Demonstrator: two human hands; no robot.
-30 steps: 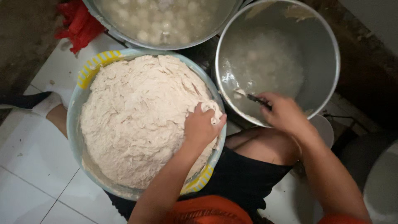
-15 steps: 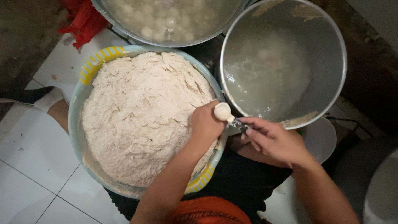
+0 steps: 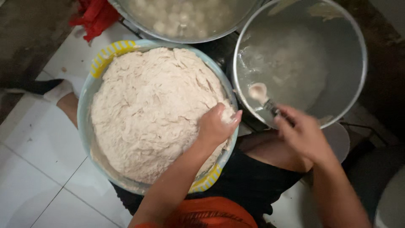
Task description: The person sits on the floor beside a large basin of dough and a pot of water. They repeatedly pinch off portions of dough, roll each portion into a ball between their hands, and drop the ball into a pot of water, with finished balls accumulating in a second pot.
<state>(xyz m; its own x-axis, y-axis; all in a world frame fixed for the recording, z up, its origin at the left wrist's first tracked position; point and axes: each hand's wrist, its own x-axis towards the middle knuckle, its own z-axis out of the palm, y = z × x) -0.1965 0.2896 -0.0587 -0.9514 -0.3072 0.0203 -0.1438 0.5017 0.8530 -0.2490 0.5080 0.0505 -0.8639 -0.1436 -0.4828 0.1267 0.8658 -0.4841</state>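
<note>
A big mound of pale dough (image 3: 147, 114) filled the light-blue basin (image 3: 84, 105) on the white tiled floor (image 3: 38, 169). Beside it stood a steel pot (image 3: 358, 55) of cloudy water. The left hand (image 3: 216, 126) dug into the dough's right edge, its grip closed on a lump. The right hand (image 3: 304, 135) held a spoon (image 3: 263, 98), its grip tight on the handle, bowl over the pot.

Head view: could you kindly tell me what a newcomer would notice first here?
The big basin heaped with pale dough fills the left, the left hand pressing into the dough at its right edge. Right of it, the right hand holds a spoon bearing a pale lump over the steel pot. Another pot of round balls sits at the top.
</note>
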